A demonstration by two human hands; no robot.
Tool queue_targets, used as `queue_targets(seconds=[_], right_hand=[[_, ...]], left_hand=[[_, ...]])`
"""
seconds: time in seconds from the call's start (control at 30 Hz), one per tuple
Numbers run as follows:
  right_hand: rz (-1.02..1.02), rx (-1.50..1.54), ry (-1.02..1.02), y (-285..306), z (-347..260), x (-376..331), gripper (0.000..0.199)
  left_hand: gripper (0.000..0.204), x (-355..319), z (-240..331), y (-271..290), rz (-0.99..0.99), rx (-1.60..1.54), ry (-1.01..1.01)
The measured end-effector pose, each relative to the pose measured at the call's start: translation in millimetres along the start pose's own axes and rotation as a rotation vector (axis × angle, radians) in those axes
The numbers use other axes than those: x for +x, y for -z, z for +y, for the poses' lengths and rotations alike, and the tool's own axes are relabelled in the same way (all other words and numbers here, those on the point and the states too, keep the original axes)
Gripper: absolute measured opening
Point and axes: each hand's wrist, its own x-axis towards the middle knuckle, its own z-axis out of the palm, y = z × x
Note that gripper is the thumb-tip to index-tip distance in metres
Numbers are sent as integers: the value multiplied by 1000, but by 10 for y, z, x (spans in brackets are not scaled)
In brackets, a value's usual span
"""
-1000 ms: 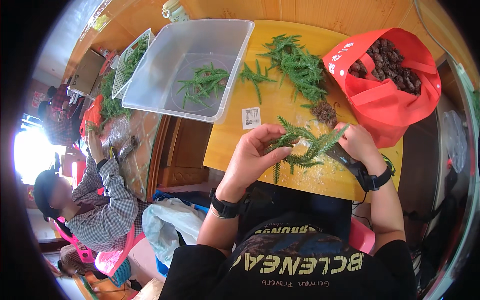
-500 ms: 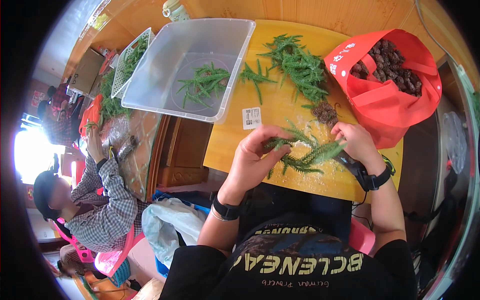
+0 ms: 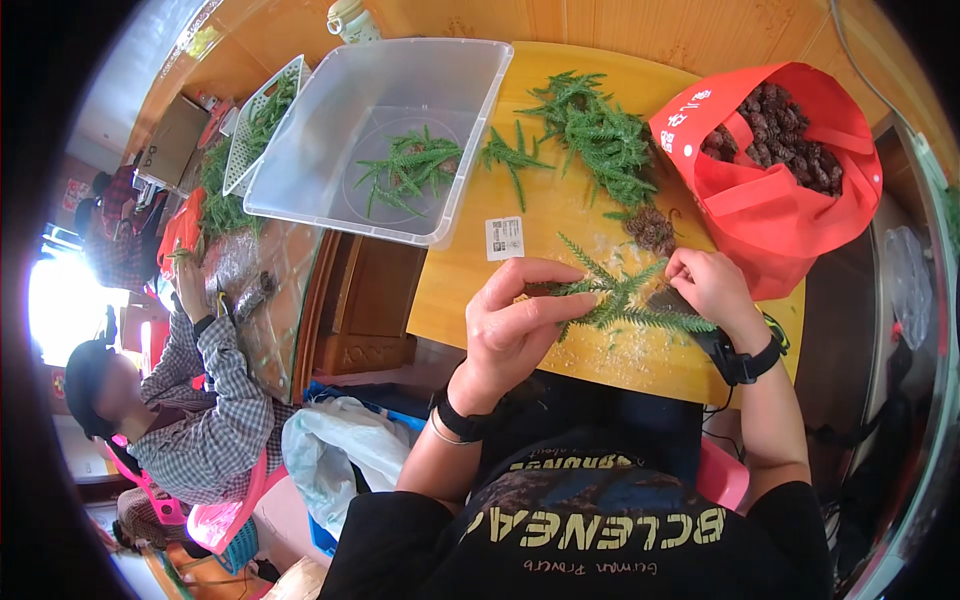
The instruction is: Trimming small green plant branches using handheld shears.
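Note:
Between the thumb and fingers of my left hand point(image 3: 508, 325) is a green artificial pine sprig point(image 3: 625, 300), its needled branches fanning out to the right. My right hand point(image 3: 716, 285) is closed in a pinch beside the sprig's upper right tips; whatever its fingertips hold is too small to make out. Just beyond that hand lies a brown pine cone point(image 3: 650, 230). A dark tool point(image 3: 712, 340) with a black cord rests partly hidden under my right wrist. Farther back, more sprigs point(image 3: 600, 140) are heaped on the yellow table point(image 3: 455, 290).
A red bag point(image 3: 745, 225) of pine cones point(image 3: 785, 135) stands at the right. At the left, a clear plastic bin point(image 3: 300, 185) holds some sprigs and overhangs the table. A white label point(image 3: 504, 238) lies nearby. Another person point(image 3: 225, 400) works at a table farther left.
The sprig has turned and spread open in my left hand, with its branches now pointing up and right. My left hand has shifted slightly; my right hand stays almost in place.

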Motion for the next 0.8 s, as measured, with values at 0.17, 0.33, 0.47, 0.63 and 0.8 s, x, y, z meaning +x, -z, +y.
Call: queue_targets(seconds=[0.17,0.33,0.47,0.63,0.8], right_hand=[[-13,2,0,1,-10,-3,7],[-27,8,-6,12,-34,-6,8],[-43,34,-24,42,-69,-9,10],[-28,48,-7,45,-99,-7,11],[-45,-5,-1,4,-16,-12,13]], left_hand=[[37,17,23,-19,21,31,-57],[31,20,37,-18,30,102,-135],[24,28,89,1,-9,165,-141],[25,29,111,-4,-7,198,-197],[25,35,109,-10,-3,199,-205]])
